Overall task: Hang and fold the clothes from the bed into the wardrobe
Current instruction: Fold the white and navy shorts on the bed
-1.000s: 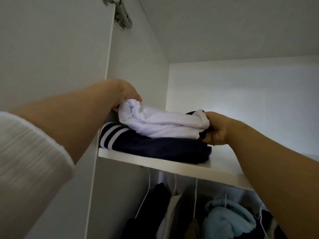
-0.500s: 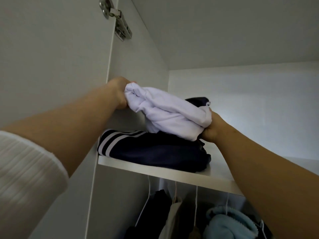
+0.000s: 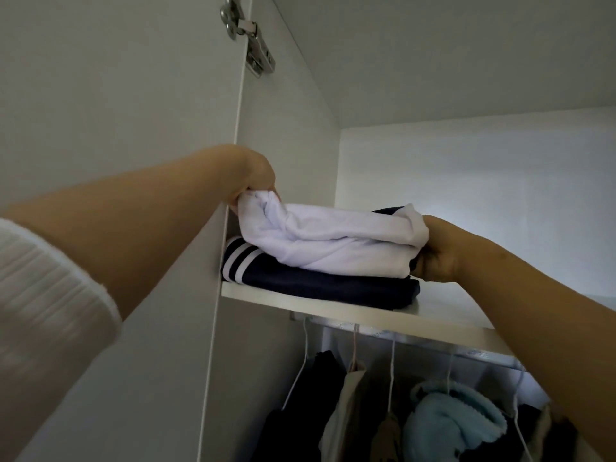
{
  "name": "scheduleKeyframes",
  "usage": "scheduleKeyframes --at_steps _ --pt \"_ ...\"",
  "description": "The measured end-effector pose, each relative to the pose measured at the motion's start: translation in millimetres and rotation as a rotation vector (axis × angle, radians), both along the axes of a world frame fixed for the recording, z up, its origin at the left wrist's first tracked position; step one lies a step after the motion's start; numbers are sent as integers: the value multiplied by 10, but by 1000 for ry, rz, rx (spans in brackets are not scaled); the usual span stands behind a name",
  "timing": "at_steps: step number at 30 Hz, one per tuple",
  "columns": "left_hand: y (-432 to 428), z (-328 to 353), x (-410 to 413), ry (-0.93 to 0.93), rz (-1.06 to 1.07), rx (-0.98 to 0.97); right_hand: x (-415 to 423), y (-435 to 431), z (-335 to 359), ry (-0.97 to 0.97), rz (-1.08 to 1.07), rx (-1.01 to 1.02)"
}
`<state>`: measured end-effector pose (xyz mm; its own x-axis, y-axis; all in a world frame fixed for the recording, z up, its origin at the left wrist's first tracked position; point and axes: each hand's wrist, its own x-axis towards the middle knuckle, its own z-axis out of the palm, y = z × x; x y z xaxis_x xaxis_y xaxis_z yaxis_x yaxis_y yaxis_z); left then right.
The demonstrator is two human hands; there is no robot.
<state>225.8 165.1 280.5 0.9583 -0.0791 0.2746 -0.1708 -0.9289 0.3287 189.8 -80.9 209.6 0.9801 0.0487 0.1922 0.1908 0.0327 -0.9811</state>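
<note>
Folded white garment [image 3: 333, 238] atop folded navy striped garment [image 3: 320, 283], shelf [image 3: 433, 316].

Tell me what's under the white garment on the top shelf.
A folded navy garment with white stripes lies under it, flat on the shelf. The left hand and right hand grip the white garment by its ends. Anything between the two garments is covered.
</note>
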Motion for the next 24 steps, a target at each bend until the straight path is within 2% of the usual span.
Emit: scheduleKeyframes --at_steps 1,2,4,5,7,8,9,10,12,14,16,20,24 --pt "-24 -29 -41 -63 59 25 -54 26 -12 32 24 -14" --pt "-61 -66 -104 -91 103 141 -65 9 -37 33 -11 -13" --pt "-136 -199 -171 -92 195 509 -130 31 -36 81 -96 -64" --pt "-183 -265 -207 -121 201 625 -164 55 -32 49 -184 -110" --pt "-196 -348 -216 -353 183 540 -147 40 8 -134 -436 -170" --pt "-183 -369 -250 -488 103 394 -168 51 41 -307 -546 -255" --pt "-170 -394 -302 -598 36 265 -210 79 70 -513 -556 -316" --pt "-163 -442 -326 -652 -50 114 -262 126 100 -670 -477 -361" --pt "-179 -604 -373 -688 -194 -126 -344 237 99 -803 -234 -500" --pt "-223 -796 -353 -697 -131 -95 -308 317 29 -799 -118 -865" --pt "-256 -959 -273 -749 -8 30 -207 355 -51 -755 -129 -1180" --pt "-321 -1094 -73 -860 38 107 -81 335 -131 -671 -132 -1223" --pt "-398 -1170 78 -730 -11 217 35 284 -229 -551 -251 -1400"
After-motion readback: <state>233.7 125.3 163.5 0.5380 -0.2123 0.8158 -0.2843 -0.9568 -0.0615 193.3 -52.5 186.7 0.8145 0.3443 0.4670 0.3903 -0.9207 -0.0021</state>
